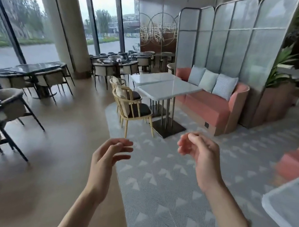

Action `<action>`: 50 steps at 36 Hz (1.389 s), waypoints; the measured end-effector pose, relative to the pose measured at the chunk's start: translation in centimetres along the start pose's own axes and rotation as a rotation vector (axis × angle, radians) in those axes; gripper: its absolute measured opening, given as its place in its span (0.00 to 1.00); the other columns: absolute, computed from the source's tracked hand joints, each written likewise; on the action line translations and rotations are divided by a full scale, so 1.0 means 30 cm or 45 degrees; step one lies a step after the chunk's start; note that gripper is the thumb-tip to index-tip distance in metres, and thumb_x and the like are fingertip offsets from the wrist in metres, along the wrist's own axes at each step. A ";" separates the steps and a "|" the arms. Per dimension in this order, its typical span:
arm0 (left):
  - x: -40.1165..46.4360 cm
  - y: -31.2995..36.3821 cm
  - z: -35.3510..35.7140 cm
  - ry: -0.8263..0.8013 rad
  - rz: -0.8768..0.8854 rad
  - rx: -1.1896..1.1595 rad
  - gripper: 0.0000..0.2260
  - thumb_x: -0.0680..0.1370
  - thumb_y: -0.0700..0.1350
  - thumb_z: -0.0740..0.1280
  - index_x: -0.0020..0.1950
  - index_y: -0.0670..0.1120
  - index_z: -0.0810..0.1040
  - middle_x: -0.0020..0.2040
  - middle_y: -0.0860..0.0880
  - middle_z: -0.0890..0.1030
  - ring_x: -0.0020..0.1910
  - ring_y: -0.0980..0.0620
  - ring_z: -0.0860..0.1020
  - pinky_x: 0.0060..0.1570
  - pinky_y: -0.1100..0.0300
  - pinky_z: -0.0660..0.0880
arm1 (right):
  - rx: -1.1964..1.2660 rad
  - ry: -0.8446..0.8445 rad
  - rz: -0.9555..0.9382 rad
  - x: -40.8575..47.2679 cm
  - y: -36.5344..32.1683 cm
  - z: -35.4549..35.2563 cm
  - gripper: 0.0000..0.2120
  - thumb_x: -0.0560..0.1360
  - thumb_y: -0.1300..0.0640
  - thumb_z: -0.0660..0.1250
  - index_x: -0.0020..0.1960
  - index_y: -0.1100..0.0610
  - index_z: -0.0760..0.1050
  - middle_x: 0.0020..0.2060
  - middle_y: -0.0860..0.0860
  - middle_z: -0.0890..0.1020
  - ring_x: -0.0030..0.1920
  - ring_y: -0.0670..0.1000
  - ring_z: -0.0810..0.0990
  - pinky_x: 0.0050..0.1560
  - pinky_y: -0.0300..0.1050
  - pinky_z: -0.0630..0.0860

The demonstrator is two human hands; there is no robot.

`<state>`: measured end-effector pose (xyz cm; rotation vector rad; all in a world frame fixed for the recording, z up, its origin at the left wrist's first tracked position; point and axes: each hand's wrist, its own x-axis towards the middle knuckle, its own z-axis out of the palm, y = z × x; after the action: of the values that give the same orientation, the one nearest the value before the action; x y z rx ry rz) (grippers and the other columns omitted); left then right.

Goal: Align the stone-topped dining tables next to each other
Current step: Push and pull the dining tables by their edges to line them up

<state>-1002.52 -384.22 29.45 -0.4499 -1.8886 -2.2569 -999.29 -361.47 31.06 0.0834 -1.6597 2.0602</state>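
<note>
Two white stone-topped dining tables (168, 88) stand edge to edge ahead, between two wooden chairs (130, 105) and one pink sofa (210, 102) carrying three cushions (208, 81). Both hands hover over the patterned carpet (164, 181), well short of the tables — left hand (107, 157) and right hand (200, 153) each with fingers loosely curled, holding nothing

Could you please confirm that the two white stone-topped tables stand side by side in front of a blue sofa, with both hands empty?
Not quite: the sofa is pink, not blue. The head view shows the two white stone-topped tables side by side in front of a pink upholstered sofa carrying pale cushions. The left hand and right hand are indeed empty, fingers loosely curled, touching nothing.
</note>
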 end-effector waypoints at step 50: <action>3.548 -1.699 0.585 0.549 -0.408 0.098 0.09 0.79 0.38 0.61 0.51 0.40 0.82 0.48 0.42 0.85 0.47 0.46 0.82 0.51 0.45 0.79 | -0.441 -0.418 0.446 3.726 1.641 -0.149 0.10 0.79 0.63 0.64 0.42 0.65 0.80 0.35 0.57 0.84 0.34 0.52 0.79 0.39 0.46 0.75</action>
<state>-1116.56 -350.45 20.04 0.3517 -1.9043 -2.2141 -1116.36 -327.08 23.91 0.0138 -2.3559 2.0453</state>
